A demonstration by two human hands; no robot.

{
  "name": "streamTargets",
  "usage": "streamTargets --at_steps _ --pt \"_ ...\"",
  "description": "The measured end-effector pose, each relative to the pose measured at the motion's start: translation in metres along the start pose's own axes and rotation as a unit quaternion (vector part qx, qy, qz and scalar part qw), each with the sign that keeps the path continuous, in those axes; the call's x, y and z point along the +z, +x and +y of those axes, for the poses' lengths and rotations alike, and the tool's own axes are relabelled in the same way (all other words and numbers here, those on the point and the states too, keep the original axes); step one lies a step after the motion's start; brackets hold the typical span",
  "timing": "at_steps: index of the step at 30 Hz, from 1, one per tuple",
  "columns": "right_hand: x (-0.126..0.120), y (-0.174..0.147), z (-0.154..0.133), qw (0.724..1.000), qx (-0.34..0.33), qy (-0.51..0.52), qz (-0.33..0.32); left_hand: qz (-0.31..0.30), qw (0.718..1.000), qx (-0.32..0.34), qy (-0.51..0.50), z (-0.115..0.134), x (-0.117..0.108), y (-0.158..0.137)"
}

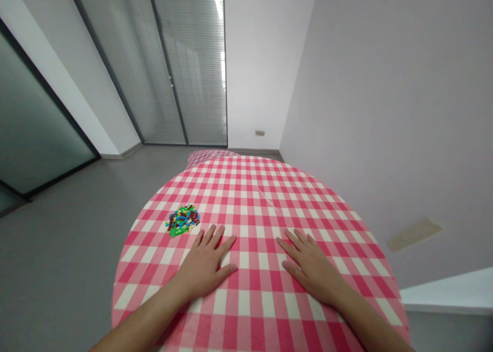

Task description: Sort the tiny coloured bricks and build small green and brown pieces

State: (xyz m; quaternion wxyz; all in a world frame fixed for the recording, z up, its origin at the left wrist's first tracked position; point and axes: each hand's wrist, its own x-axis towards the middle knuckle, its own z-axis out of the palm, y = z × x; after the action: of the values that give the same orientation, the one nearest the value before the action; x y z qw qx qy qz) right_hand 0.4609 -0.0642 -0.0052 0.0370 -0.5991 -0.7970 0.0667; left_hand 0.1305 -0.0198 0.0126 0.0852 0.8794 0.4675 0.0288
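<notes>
My left hand [205, 264] lies flat on the checked tablecloth [252, 290], its fingers spread and nothing in it. Just beyond its fingertips, a little to the left, is a pile of small building bricks [183, 219] in green, blue, brown and yellow; the hand does not touch it. On the right side of the cloth rests my right hand [314, 267], palm down, fingers apart, holding nothing. A stretch of red and white cloth separates the two hands.
The table has a round edge, with another checked cloth [211, 156] just behind it. A plain wall [385, 111] runs along the right, with a strip of tan tape [416, 234] low on it. Glass panels [165, 64] stand at the back left above the grey floor [77, 249].
</notes>
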Motion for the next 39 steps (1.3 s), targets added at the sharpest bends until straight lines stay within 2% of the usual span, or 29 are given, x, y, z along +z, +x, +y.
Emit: streamTargets --at_steps 39 --pt "-0.0038 -0.0004 -0.0025 1.000 0.002 0.005 -0.005 0.007 1.000 -0.002 -0.013 0.0004 0.0002 0.0001"
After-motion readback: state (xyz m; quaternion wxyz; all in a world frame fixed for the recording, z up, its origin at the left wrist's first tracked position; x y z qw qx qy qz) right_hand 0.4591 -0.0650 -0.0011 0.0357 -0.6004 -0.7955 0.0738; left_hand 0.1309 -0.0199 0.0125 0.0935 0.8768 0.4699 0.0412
